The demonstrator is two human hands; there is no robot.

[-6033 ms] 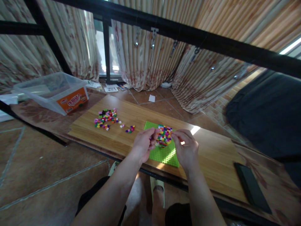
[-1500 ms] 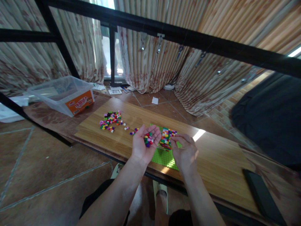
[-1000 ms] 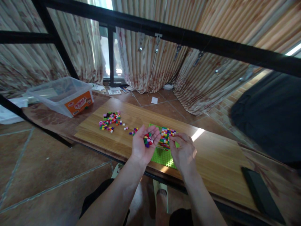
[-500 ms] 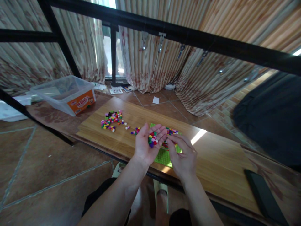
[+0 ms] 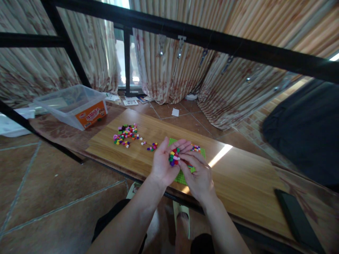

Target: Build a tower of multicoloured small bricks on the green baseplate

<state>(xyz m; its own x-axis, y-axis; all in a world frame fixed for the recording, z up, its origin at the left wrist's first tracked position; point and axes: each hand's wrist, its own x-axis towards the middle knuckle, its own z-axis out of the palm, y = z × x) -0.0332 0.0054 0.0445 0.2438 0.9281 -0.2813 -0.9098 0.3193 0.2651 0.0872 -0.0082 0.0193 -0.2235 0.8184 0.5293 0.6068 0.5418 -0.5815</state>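
Note:
My left hand [image 5: 162, 164] is palm up and cupped, with a small heap of colourful toy bricks [image 5: 173, 157] in it. The fingers of my right hand [image 5: 197, 173] are pinched at the edge of that heap, on what looks like a pale brick [image 5: 178, 158]. Beneath both hands lies a green studded baseplate [image 5: 181, 177], partly hidden by them. Rows of colourful bricks [image 5: 196, 148] show on its far right part.
The baseplate rests on a long wooden board [image 5: 238, 180]. Loose bricks [image 5: 125, 134] are spread on its left, with a smaller cluster [image 5: 152, 147] nearer my hands. A clear plastic box [image 5: 66, 106] stands at the far left, a dark flat device [image 5: 296, 218] at the right end. A black bar [image 5: 169, 26] crosses above.
My right hand has moved left from over the baseplate to the heap in my left palm. Its fingertips now touch the bricks there. My left hand has hardly moved.

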